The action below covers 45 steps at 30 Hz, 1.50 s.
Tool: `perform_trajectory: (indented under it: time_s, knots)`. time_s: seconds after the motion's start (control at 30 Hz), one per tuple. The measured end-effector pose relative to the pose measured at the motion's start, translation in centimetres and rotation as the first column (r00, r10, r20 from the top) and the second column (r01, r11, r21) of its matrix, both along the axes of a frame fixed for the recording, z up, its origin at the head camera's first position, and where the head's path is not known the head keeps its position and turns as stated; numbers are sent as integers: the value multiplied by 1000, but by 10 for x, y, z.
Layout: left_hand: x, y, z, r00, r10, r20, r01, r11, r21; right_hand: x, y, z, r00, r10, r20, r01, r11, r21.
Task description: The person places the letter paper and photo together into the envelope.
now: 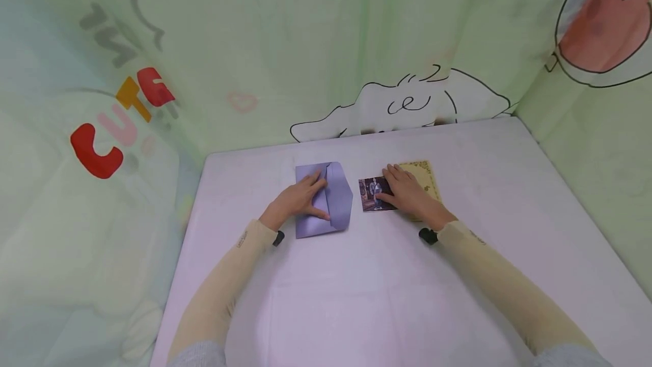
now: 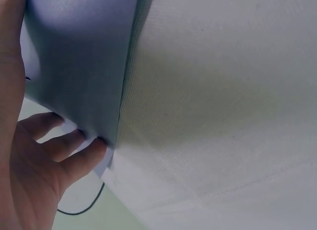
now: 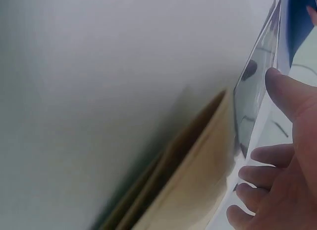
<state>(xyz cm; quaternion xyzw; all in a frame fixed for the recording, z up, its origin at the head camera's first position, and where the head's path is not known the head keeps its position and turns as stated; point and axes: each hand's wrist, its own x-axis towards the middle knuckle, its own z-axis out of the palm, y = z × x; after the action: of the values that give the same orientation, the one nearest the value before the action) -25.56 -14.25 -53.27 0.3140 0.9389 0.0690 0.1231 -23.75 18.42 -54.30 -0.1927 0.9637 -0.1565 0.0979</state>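
A purple envelope [image 1: 312, 226] lies on the table with its flap [image 1: 341, 196] unfolded to the right. My left hand [image 1: 301, 194] rests on it, thumb and fingers spread near the mouth; in the left wrist view the fingertips touch the envelope [image 2: 81, 46]. To the right lies a photo [image 1: 369, 196] of a standing figure. My right hand [image 1: 407, 192] rests over the photo's right part, with the thumb on its face. Partly beneath that hand is a yellow card [image 1: 421, 173] with an ornate border, which looks folded in the right wrist view.
A white cloth covers the table [image 1: 331, 299]. Pale green curtains [image 1: 285, 33] with cartoon drawings and coloured letters hang behind and at both sides. Dark wrist cameras sit at the left wrist and the right wrist.
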Motion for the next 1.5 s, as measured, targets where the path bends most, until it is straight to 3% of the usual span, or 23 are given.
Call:
perform_trajectory:
  time_s: [0.33, 0.53, 0.7, 0.9, 1.0, 1.13, 1.33, 1.5]
  knots:
    - [0, -1, 0, 1000, -3, 10, 3, 1000, -13, -1, 8, -4, 998, -69, -13, 69, 997, 25]
    - [1, 0, -1, 1000, -3, 6, 3, 1000, -10, 0, 5, -8, 982, -146, -119, 132, 984, -122]
    - [2, 0, -3, 1000, -14, -2, 14, 1000, 6, 0, 4, -7, 969, -218, -118, 188, 956, -224]
    - [3, -1, -2, 999, -22, -27, 22, 1000, 10, -3, 10, 1, 968, -250, 4, 233, 900, -369]
    - [2, 0, 0, 999, -23, -34, 23, 1000, 6, -6, 15, 6, 959, -262, 108, 283, 855, -436]
    - [2, 0, 0, 999, -20, -27, 21, 1000, 7, -12, 21, 10, 940, -275, 200, 338, 820, -461]
    - [1, 0, -2, 999, -19, -35, 19, 1000, -9, -18, 25, 14, 920, -288, 265, 383, 805, -453]
    - [1, -1, -1, 999, -17, -36, 17, 1000, -6, -20, 24, 14, 931, -274, 241, 358, 814, -458]
